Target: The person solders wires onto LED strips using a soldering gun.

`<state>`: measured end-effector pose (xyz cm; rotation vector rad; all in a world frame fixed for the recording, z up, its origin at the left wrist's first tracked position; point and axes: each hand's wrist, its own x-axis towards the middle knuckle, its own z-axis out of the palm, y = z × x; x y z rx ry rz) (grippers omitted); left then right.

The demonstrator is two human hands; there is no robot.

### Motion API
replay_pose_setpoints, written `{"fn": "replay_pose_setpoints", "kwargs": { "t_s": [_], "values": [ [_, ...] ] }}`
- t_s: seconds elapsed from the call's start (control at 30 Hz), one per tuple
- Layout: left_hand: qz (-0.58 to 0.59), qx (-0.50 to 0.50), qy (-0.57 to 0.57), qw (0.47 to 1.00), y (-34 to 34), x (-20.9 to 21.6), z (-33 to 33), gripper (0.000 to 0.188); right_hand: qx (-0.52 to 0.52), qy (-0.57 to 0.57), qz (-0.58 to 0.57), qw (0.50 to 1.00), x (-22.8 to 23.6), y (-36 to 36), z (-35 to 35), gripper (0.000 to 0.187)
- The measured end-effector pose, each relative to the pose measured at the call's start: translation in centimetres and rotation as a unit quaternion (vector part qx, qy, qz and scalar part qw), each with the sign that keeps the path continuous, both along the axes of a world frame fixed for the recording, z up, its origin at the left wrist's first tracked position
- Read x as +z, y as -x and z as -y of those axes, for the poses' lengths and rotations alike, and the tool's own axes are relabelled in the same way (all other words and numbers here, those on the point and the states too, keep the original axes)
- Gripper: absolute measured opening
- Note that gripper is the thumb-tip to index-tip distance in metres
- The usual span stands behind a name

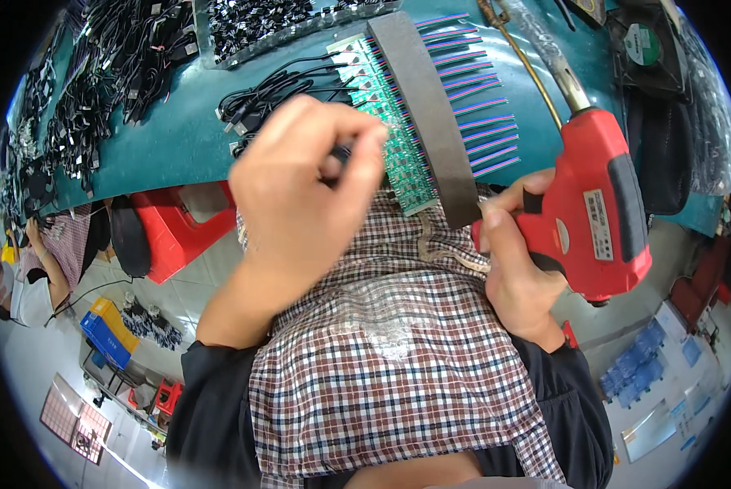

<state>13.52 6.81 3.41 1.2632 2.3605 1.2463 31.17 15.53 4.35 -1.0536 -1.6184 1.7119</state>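
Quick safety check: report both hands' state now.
Left hand: fingers curled, blurred; whether it holds anything cannot be told.
Right hand: closed, holding the red gun-shaped tool.

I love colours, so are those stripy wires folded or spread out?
Spread out: the stripy wires stick out separately along the dark bar.

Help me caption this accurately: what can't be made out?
Head view:
Left hand: blurred by motion; whether it grips anything is unclear.
Black cables: partly hidden behind that hand.
Green circuit board: components too small to identify.
Black parts pile: cut off by the top edge.
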Motion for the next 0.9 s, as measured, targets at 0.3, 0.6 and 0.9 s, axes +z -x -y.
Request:
{"fn": "replay_pose_setpoints", "kwargs": {
  "t_s": [0.3,0.6,0.9],
  "values": [
    [-0.072,0.005,0.043,0.996,1.3,-1.4,-0.8,0.008,0.284,-0.166,0.211,0.921,1.5,-6.4,-0.9,0.038],
    [-0.102,0.013,0.06,0.993,1.2,-1.8,-1.1,0.006,0.216,0.05,0.189,0.956,1.6,-5.9,-1.0,0.024],
    [-0.112,0.018,0.077,0.991,1.1,-2.0,-1.1,0.005,0.222,0.031,0.147,0.964,1.0,-5.2,-0.8,0.008]
  ]
}}
